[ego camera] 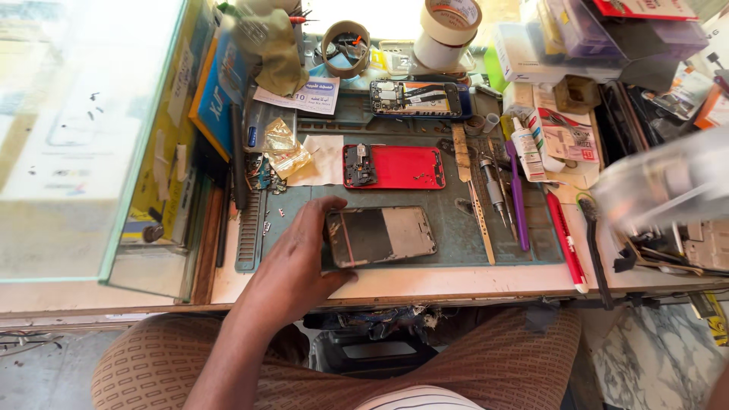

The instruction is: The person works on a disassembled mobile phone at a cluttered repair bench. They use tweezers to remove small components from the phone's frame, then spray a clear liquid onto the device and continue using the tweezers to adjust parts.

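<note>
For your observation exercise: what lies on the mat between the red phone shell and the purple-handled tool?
In the head view, between the red phone shell and the purple-handled tool lie a long flat metal strip and a metal screwdriver.

The phone screen panel (382, 236) lies flat, back side up, on the grey-green work mat (456, 228), near its front edge. It is a rounded rectangle set lengthwise left to right, dark at the left and pale grey at the right, just in front of the red phone back shell (399, 167).
</note>
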